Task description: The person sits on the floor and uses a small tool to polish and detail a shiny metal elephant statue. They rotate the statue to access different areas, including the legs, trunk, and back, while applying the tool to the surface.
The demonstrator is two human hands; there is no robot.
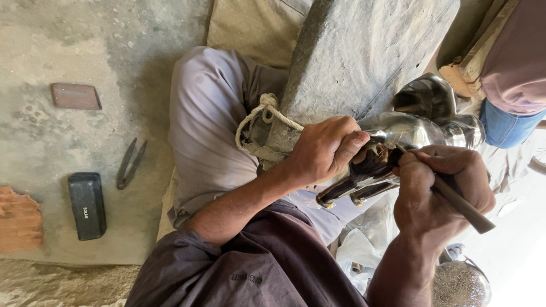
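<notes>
My left hand (324, 149) grips a shiny, polished metal figure (409, 133), pressing it against a grey stone block (358, 57). My right hand (441, 187) is closed on a thin dark hand tool (463, 207) whose tip touches the metal figure's surface near my left thumb. A knotted rope (267, 111) loops around the block's lower end, beside my bent knee in light trousers.
On the concrete floor at the left lie a black rectangular case (86, 206), dark metal pincers (131, 164), a small reddish slab (75, 96) and a brick fragment (20, 222). Another person's clothing (515, 68) shows at the upper right. A round metal vessel (460, 284) sits at the bottom right.
</notes>
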